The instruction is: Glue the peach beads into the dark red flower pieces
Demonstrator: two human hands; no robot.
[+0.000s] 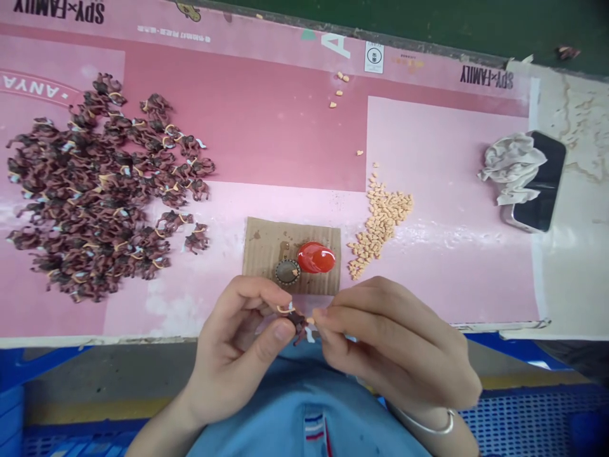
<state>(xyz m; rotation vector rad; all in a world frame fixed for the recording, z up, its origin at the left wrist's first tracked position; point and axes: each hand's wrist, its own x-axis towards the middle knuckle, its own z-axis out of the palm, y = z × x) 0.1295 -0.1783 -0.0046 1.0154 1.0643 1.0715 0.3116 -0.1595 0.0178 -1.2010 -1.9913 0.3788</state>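
My left hand (pixel 240 346) pinches a small brown figurine (pixel 295 320) between thumb and fingers at the table's near edge. My right hand (pixel 394 339) meets it from the right, its fingertips pressing a tiny tan piece (pixel 310 320) against the figurine. Just beyond the hands lies a cardboard square (pixel 266 244) with a red glossy cap (pixel 316 257) and a small round brown dish (pixel 287 271) on it. A large heap of the same brown figurines (pixel 95 190) covers the left of the pink mat. A pile of small tan pieces (pixel 383 222) lies to the right of the cardboard.
A pink printed mat (pixel 285 133) covers the table. At the far right a black phone (pixel 540 184) lies under a crumpled grey cloth (pixel 511 165). A few stray tan pieces (pixel 339 89) sit near the back. Blue crates (pixel 523 425) stand below the table edge.
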